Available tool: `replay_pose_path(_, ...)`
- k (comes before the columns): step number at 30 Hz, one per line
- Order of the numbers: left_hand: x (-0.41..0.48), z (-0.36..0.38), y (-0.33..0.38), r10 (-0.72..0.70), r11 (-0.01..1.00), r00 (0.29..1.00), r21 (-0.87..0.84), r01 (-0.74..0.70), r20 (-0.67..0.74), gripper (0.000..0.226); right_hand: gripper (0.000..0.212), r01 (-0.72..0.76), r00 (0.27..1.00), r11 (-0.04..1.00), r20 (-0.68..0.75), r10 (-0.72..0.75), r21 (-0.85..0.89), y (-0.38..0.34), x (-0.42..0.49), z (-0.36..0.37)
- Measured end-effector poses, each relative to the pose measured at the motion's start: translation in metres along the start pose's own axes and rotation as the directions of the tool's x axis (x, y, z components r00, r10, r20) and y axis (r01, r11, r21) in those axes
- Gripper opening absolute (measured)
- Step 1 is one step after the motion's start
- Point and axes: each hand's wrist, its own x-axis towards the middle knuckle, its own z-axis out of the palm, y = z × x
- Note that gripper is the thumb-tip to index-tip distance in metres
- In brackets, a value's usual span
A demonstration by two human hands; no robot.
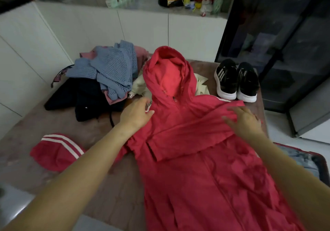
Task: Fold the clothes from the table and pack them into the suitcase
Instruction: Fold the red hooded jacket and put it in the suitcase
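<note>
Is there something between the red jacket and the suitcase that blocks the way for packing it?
Nothing visible does. The red jacket lies on the table and the suitcase sits right beside its near right edge. The black shoes stand farther back, off that path.

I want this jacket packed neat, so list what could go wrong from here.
The hood lies on a cream garment; folding it down may drag that along. The striped sleeve lies crumpled out to the side and may bunch if folded as is. The other sleeve, laid across the chest under the right hand, may slip once released.
</note>
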Motion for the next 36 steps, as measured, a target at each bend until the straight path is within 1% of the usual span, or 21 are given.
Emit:
replay_pose_path(1,0.007,0.009,-0.006,0.007,1.0,1.0,-0.016,-0.007,-0.007,0.036,0.043,0.044,0.999,0.999,0.001,-0.044,-0.004,-0.009,0.014,0.001)
replay_pose_path(3,0.018,0.027,-0.019,-0.026,1.0,0.999,0.004,0.026,0.029,0.041,0.036,0.118,0.993,0.993,0.011,-0.118,-0.005,-0.022,0.043,0.005)
replay_pose_path(6,0.033,0.052,-0.043,-0.138,0.988,0.986,0.076,0.131,0.095,0.054,0.033,0.178,0.983,0.984,0.034,-0.178,-0.014,-0.029,0.089,0.016)
replay_pose_path(8,0.041,0.06,-0.059,-0.205,0.976,0.971,0.105,0.192,0.128,0.057,0.037,0.208,0.977,0.972,0.063,-0.202,-0.112,-0.031,0.117,0.028)
replay_pose_path(9,0.044,0.063,-0.067,-0.233,0.969,0.96,0.116,0.217,0.157,0.057,0.042,0.215,0.974,0.962,0.109,-0.199,-0.165,-0.032,0.129,0.033)
replay_pose_path(11,0.049,0.064,-0.078,-0.259,0.96,0.936,0.171,0.222,0.237,0.051,0.058,0.22,0.949,0.954,0.27,-0.161,-0.206,-0.033,0.149,0.04)
replay_pose_path(12,0.05,0.064,-0.082,-0.257,0.956,0.928,0.21,0.204,0.27,0.045,0.062,0.223,0.926,0.953,0.349,-0.141,-0.207,-0.033,0.156,0.044)
replay_pose_path(13,0.051,0.063,-0.084,-0.25,0.953,0.927,0.241,0.184,0.28,0.036,0.06,0.241,0.903,0.945,0.408,-0.135,-0.221,-0.032,0.16,0.048)
replay_pose_path(15,0.053,0.056,-0.087,-0.259,0.947,0.936,0.256,0.196,0.238,0.022,0.04,0.297,0.88,0.913,0.451,-0.147,-0.281,-0.029,0.165,0.052)
replay_pose_path(17,0.057,0.046,-0.088,-0.276,0.94,0.95,0.245,0.236,0.144,0.017,0.028,0.282,0.911,0.905,0.384,-0.148,-0.32,-0.029,0.169,0.048)
replay_pose_path(20,0.075,0.026,-0.084,-0.214,0.939,0.974,0.26,0.225,-0.07,0.016,0.025,0.202,0.975,0.939,0.149,-0.166,-0.278,-0.041,0.184,0.035)
replay_pose_path(23,0.102,0.007,-0.074,-0.133,0.949,0.963,0.251,0.192,-0.234,0.019,0.025,0.149,0.985,0.964,-0.048,-0.163,-0.219,-0.058,0.201,0.029)
replay_pose_path(25,0.114,0.0,-0.067,-0.116,0.94,0.946,0.275,0.203,-0.304,0.023,0.026,0.125,0.985,0.985,-0.102,-0.137,-0.121,-0.063,0.209,0.029)
replay_pose_path(26,0.115,0.0,-0.065,-0.115,0.932,0.942,0.293,0.212,-0.316,0.028,0.031,0.135,0.986,0.989,-0.088,-0.139,-0.056,-0.063,0.21,0.029)
replay_pose_path(28,0.105,0.008,-0.061,-0.102,0.931,0.955,0.312,0.191,-0.28,0.045,0.051,0.191,0.982,0.981,-0.009,-0.19,0.023,-0.061,0.199,0.034)
replay_pose_path(30,0.078,0.023,-0.054,0.008,0.947,0.978,0.316,0.06,-0.209,0.059,0.065,0.247,0.969,0.969,0.014,-0.247,0.011,-0.058,0.169,0.04)
replay_pose_path(32,0.033,0.039,-0.044,0.151,0.949,0.981,0.297,-0.109,-0.123,0.063,0.067,0.302,0.953,0.953,-0.007,-0.302,-0.003,-0.051,0.122,0.044)
replay_pose_path(33,0.005,0.048,-0.041,0.197,0.951,0.977,0.258,-0.172,-0.076,0.065,0.066,0.346,0.938,0.938,-0.018,-0.346,-0.011,-0.044,0.094,0.044)
replay_pose_path(34,-0.025,0.057,-0.039,0.224,0.954,0.974,0.212,-0.213,-0.029,0.066,0.063,0.387,0.921,0.921,-0.033,-0.388,-0.029,-0.035,0.065,0.044)
replay_pose_path(35,-0.056,0.065,-0.04,0.224,0.961,0.975,0.166,-0.222,0.012,0.068,0.062,0.402,0.914,0.915,-0.043,-0.403,-0.037,-0.02,0.038,0.044)
replay_pose_path(36,-0.085,0.071,-0.041,0.197,0.973,0.98,0.12,-0.2,0.033,0.07,0.063,0.382,0.923,0.924,-0.046,-0.383,-0.025,-0.004,0.012,0.043)
